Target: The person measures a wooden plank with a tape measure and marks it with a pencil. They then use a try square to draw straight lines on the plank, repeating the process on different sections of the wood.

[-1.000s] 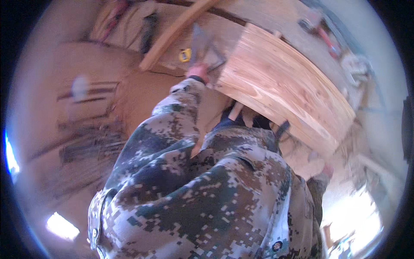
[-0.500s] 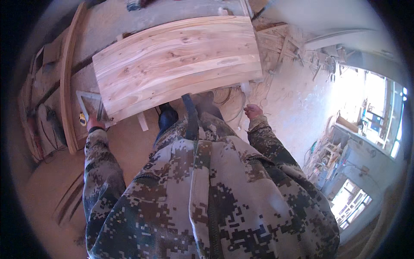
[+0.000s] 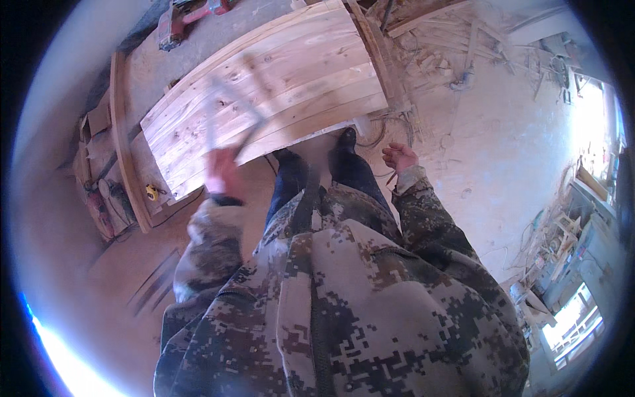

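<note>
A panel of joined pale boards (image 3: 291,79) lies on the workbench in front of me. My left hand (image 3: 223,173), smeared by motion, is closed on a triangular square (image 3: 256,126), held over the near left part of the panel. The square is blurred too, with its bars reaching up across the boards. My right hand (image 3: 400,157) hangs to the right of the panel's near edge, apart from the wood. Its fingers are curled, and a thin thing shows below them that I cannot make out.
A yellow tape measure (image 3: 151,192) lies by the panel's near left corner. Beyond it stands a long timber (image 3: 126,145). A red power tool (image 3: 192,20) rests at the back of the bench. Scrap wood (image 3: 430,59) lies on the floor at the far right.
My left hand has moved right with the square, from beside the panel's left corner to over the boards. My right hand has shifted slightly right and up. The view has turned.
</note>
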The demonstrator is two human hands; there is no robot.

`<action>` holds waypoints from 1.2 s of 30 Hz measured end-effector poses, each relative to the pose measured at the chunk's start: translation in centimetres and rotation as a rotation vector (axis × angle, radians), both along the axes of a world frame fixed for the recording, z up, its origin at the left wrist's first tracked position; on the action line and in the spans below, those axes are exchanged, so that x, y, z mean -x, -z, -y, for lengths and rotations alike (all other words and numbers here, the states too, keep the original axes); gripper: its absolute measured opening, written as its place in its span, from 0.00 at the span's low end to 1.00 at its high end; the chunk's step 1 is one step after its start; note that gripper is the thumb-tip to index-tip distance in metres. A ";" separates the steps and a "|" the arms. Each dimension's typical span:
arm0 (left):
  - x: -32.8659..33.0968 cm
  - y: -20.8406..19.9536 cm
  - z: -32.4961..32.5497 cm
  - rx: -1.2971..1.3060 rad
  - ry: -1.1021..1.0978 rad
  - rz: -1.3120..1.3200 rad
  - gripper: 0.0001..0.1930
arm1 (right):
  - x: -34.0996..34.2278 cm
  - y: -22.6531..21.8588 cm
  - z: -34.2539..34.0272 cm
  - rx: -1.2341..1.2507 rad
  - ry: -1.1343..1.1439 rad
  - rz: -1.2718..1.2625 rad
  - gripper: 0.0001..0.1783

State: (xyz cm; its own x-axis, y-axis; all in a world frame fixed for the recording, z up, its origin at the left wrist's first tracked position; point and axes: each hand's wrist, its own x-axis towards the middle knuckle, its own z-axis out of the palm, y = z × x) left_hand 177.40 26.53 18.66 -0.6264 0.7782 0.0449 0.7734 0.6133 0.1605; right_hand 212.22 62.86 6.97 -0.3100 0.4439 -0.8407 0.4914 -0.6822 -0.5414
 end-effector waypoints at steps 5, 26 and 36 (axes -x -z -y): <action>-8.3 0.3 -15.7 -0.286 0.201 0.453 0.23 | -0.5 -2.2 -0.9 -0.027 0.025 -0.162 0.18; -8.8 0.5 -21.4 -0.222 0.273 0.322 0.13 | -0.8 -8.8 -2.0 0.040 0.335 -0.218 0.18; -8.5 0.9 -21.6 -0.262 0.251 0.305 0.12 | 1.3 -12.1 -2.5 0.019 0.291 -0.324 0.24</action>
State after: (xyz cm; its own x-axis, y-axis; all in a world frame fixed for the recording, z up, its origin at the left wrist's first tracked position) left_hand 185.94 48.17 17.77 -0.4353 0.8943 0.1034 0.7860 0.3215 0.5281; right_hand 210.93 65.36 19.10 -0.4238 0.5374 -0.7290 0.0840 -0.7781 -0.6225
